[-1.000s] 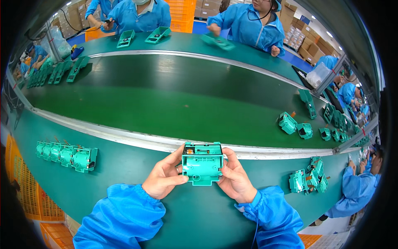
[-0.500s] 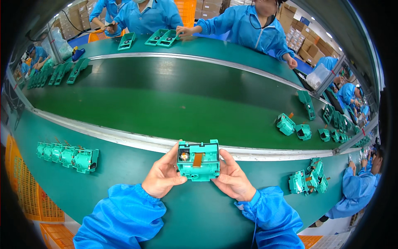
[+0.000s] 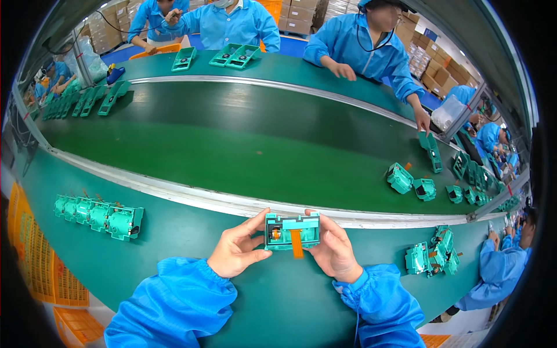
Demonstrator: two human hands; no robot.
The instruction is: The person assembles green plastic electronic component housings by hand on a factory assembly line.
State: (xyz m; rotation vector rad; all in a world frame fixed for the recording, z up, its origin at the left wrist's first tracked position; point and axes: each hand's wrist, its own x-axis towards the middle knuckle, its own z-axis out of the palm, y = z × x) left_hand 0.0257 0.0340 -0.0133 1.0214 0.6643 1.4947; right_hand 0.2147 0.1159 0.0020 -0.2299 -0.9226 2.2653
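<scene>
A green plastic housing (image 3: 278, 240) with a black-edged rim is held up over the near bench, close to the belt's metal rail. An orange-brown flat ribbon cable (image 3: 296, 243) hangs down its front, and a small coppery part (image 3: 275, 233) shows inside at the left. My left hand (image 3: 238, 246) grips the left end, thumb at the lower corner and fingers behind. My right hand (image 3: 335, 249) closes on the right end, its fingertips partly hidden behind the housing.
A row of similar green housings (image 3: 120, 220) stands on the bench at left, a cluster (image 3: 444, 252) at right. The green belt (image 3: 232, 133) beyond its metal rail (image 3: 174, 189) carries more green parts. Across it, a co-worker's hand (image 3: 423, 120) touches a long green casing (image 3: 430, 152).
The housing has moved slightly right and tilted, so its ribbon cable now hangs below its lower edge. Across the belt, a co-worker has reached down to a long green casing.
</scene>
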